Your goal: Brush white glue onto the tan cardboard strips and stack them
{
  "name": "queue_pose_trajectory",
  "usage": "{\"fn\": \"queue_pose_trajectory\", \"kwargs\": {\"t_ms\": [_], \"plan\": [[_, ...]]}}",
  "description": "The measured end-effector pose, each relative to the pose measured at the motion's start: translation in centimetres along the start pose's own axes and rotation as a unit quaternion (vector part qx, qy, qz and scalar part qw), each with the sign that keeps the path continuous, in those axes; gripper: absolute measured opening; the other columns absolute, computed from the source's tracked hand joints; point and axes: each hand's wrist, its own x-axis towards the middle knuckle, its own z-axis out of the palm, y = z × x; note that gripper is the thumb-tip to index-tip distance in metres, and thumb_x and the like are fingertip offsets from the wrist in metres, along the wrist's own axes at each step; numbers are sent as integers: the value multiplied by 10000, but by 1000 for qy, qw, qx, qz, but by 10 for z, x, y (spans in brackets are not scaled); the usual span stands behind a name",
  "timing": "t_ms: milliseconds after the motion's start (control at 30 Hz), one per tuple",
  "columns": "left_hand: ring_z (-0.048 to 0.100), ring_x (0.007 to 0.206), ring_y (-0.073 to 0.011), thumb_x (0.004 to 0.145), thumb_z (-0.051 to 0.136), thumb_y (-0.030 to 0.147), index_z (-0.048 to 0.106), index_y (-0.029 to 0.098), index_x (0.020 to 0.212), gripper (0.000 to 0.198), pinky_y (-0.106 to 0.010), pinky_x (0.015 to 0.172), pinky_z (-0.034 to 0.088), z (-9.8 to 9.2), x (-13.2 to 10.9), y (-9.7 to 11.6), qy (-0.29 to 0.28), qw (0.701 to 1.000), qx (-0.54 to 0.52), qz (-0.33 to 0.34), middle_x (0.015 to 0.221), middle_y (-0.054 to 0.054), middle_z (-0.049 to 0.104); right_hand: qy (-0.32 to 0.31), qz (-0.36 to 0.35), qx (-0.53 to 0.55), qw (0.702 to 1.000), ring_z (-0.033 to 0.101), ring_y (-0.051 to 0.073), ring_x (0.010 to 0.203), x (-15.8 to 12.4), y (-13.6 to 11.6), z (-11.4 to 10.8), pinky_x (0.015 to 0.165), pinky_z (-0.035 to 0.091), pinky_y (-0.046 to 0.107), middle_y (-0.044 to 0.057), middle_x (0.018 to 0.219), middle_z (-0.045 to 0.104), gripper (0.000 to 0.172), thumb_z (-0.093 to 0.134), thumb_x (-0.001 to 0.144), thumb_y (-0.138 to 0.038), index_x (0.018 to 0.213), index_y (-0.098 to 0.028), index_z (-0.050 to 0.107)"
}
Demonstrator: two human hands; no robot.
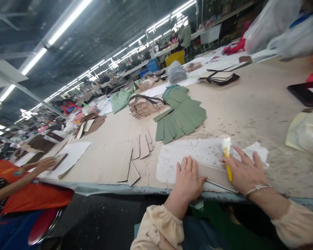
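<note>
Tan strip [214, 175] lies on white sheet [172, 159], long axis L-R. L hand [189, 180] fingers together, flat on strip's L end; R hand [246, 172] nearer its R end, pinching yellow brush [227, 159].

Tan flat strip of stiff sheet material [214, 175]: 1 piece, lying flat on the white glue-smeared backing sheet [187, 152] at the near table edge, its left end under the left hand [189, 178]. Yellow-handled brush with white bristles [227, 163]: gripped by the right hand [243, 172], bristles pointing away, handle crossing the strip's right end.
</note>
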Motion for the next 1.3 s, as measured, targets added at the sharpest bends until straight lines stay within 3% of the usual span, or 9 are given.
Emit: {"fn": "queue_pose_trajectory", "kwargs": {"t_ms": [133, 367, 533, 767, 900, 1100, 1200, 1233, 1300], "plan": [[244, 1350, -301, 919, 346, 460, 328, 165, 1388, 555, -551, 1061, 285, -7, 7, -12, -8, 999, -38, -19, 1474, -113, 302, -5, 4, -18, 1000, 355, 371, 1286, -1, -2, -1, 1010, 103, 688, 93, 1043, 683, 334, 353, 833, -99, 918, -225, 651], [460, 1108, -264, 699, 713, 405, 561, 136, 1175, 567, -368, 993, 375, -13, 28, -39, 0, 990, -136, -39, 1187, -130, 503, -42, 22, -19, 999, 325, 318, 1317, 9, -14, -22, 1043, 109, 652, 67, 1099, 671, 296, 425, 815, -100, 953, -225, 654], [495, 999, -266, 527, 794, 512, 627, 200, 1002, 593, -357, 873, 426, -21, 32, -43, -30, 978, -175, -106, 1002, -77, 534, 18, 43, 5, 999, 374, 324, 1290, 12, 0, -30, 1024, 140, 658, 87, 968, 704, 193, 448, 857, -305, 907, -218, 613], [470, 625, -134, 671, 671, 476, 606, 177, 633, 309, -235, 566, 338, -32, 20, -50, -79, 930, -329, -145, 606, 24, 519, 94, 147, 38, 984, 406, 331, 1274, 32, 24, -47, 1020, 203, 613, 122, 1006, 679, 326, 331, 855, -491, 884, -264, 563], [410, 556, -97, 688, 627, 394, 548, 162, 573, 271, -214, 517, 285, -39, 11, -62, 25, 873, -449, -186, 530, 52, 458, 129, 187, 26, 974, 487, 378, 1183, 39, 41, -53, 990, 223, 636, 134, 975, 677, 403, 342, 824, -561, 870, -235, 574], [430, 543, -101, 771, 443, 580, 509, 163, 707, 427, -207, 509, 356, -54, -17, -113, 169, 819, -484, -258, 589, 33, 478, 111, 206, 25, 972, 627, 347, 907, 46, 56, -68, 1018, 257, 574, 112, 927, 686, 311, 379, 868, -474, 954, -240, 564], [519, 579, -135, 639, 584, 618, 535, 163, 721, 465, -237, 535, 435, -53, -42, -152, 283, 723, -507, -375, 613, 17, 546, 155, 177, 58, 970, 641, 308, 856, 49, 58, -72, 1032, 272, 531, 112, 905, 691, 273, 483, 841, -448, 925, -208, 580], [532, 581, -145, 643, 566, 621, 541, 168, 724, 460, -250, 533, 447, -52, -52, -165, 309, 713, -477, -412, 617, 13, 554, 169, 157, 75, 970, 644, 286, 845, 49, 57, -72, 1032, 287, 513, 105, 904, 692, 267, 514, 829, -445, 907, -199, 582], [570, 627, -189, 733, 460, 582, 562, 177, 719, 418, -307, 569, 484, -54, -72, -190, 307, 748, -343, -478, 611, -12, 562, 185, 122, 111, 969, 645, 238, 830, 50, 54, -72, 1024, 326, 478, 77, 884, 692, 243, 555, 811, -432, 872, -198, 579]]}}
